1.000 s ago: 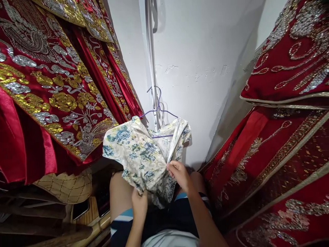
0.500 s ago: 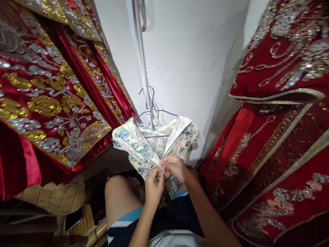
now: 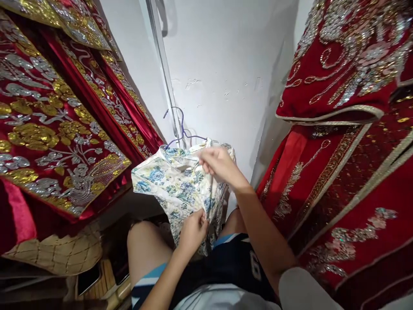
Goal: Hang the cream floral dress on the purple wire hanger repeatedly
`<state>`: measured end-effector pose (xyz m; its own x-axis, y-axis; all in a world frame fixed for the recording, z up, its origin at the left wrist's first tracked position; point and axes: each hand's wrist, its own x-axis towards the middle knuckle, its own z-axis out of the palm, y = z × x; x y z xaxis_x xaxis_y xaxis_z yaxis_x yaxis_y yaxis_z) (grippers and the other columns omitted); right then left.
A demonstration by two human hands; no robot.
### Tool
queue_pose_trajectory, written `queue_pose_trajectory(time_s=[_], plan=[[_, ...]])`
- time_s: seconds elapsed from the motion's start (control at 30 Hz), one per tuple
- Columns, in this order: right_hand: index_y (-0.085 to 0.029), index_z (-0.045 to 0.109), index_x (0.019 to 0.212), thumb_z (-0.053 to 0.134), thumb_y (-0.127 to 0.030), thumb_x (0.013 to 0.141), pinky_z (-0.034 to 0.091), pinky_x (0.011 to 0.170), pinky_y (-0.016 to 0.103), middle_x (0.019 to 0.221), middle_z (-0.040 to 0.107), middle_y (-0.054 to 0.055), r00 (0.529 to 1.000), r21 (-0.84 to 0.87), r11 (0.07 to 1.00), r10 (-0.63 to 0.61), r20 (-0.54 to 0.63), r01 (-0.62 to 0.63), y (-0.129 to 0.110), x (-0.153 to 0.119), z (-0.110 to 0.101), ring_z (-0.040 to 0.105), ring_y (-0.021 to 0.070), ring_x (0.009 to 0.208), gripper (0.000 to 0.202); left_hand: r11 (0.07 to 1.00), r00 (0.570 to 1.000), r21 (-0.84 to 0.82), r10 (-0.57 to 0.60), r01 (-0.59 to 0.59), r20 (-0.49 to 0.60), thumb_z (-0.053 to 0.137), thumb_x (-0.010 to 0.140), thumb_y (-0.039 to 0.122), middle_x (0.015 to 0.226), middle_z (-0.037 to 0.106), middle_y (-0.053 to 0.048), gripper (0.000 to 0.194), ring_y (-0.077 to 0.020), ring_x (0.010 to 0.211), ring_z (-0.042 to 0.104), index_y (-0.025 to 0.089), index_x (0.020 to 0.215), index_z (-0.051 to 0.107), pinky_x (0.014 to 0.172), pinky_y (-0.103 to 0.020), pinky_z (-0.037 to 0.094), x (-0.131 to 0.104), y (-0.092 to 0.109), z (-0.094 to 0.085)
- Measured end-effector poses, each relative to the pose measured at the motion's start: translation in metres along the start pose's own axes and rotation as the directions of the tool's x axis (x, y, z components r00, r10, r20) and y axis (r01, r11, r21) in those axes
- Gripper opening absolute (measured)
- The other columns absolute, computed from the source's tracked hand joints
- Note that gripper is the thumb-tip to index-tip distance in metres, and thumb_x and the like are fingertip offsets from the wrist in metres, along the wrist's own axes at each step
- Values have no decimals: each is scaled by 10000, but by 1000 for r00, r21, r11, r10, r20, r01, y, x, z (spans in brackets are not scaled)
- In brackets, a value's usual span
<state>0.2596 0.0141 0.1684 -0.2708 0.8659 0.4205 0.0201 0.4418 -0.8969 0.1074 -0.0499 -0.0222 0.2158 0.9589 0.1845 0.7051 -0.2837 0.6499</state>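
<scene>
A white short-sleeved garment (image 3: 180, 185) with blue and green flowers hangs in front of me on a thin purple hanger (image 3: 183, 129). Low on its front, my left hand (image 3: 193, 230) pinches the cloth along the front seam. Close under the neckline, my right hand (image 3: 221, 167) is closed in a pinch at the top of the front opening, apparently on the zipper pull; the fingers cover the pull itself. Between the two hands the front is drawn together. The lower hem falls between my knees, partly hidden by my left hand.
Red gowns with gold and silver sequins (image 3: 64, 125) hang close on the left, and beaded red gowns (image 3: 338, 142) on the right. A metal pole (image 3: 163, 64) stands before the white wall (image 3: 222, 51). A phone (image 3: 88, 279) lies on a wooden surface at lower left.
My right hand has moved up along the front to the neckline, and the open V front has come together. My left hand still pinches the lower front. The view has shifted slightly.
</scene>
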Motion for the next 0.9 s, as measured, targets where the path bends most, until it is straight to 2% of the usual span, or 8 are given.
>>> queue_pose_trajectory(time_s=[0.1,0.27,0.37,0.47,0.63,0.8,0.83,0.9], plan=[[-200,549,679,609,-485,882,294,488,236,526,547,-24,989,-226,964,148,11,-142,52,-11,11,434,99,462,355,1000,1000,9,-22,22,5,505,893,230,637,551,4,182,-178,608,524,224,745,400,590,-259,257,-4,2,8],[-216,474,666,515,-396,920,267,534,257,555,466,-40,998,-375,925,39,-48,-54,89,0,31,407,122,531,314,992,999,119,-48,46,13,501,900,171,668,585,-22,136,-202,653,573,218,784,449,585,-276,248,-9,7,12],[-205,520,669,543,-379,875,232,485,255,538,460,-45,981,-77,978,195,10,-193,84,3,30,353,101,470,271,971,994,224,-92,78,51,496,906,154,744,653,-58,79,-237,741,641,205,853,525,594,-293,261,-10,11,4],[-175,577,682,655,-377,776,153,428,245,523,430,-65,944,335,884,320,74,-326,69,8,26,268,61,416,236,936,987,343,-127,85,102,445,926,136,892,709,-103,168,-275,846,687,189,1000,586,617,-305,314,-12,18,-1],[-131,645,684,747,-337,723,151,398,219,519,452,-55,978,510,851,193,-78,-127,31,25,25,290,37,418,234,847,951,531,-165,1,261,459,823,10,1098,712,-153,427,-319,915,714,157,1203,587,676,-337,433,-9,35,-10],[-146,662,744,705,-376,789,200,400,209,526,514,-34,990,456,888,104,-96,-49,13,23,30,356,53,420,238,814,953,571,-79,-108,293,506,893,126,946,735,-158,183,-334,905,704,155,970,670,719,-365,462,18,46,-73],[-151,663,759,689,-376,803,213,407,208,531,527,-32,991,427,903,93,-92,-45,13,20,31,371,58,425,232,830,973,547,-22,-109,228,478,953,223,944,733,-133,194,-306,896,699,177,1004,659,732,-356,463,26,49,-92],[-156,663,768,661,-363,824,238,425,209,528,531,-34,993,353,936,53,-105,-12,13,14,34,389,66,438,214,927,982,352,168,-127,-89,472,982,310,894,727,-81,256,-237,798,684,192,1156,617,705,-318,462,42,57,-128]])
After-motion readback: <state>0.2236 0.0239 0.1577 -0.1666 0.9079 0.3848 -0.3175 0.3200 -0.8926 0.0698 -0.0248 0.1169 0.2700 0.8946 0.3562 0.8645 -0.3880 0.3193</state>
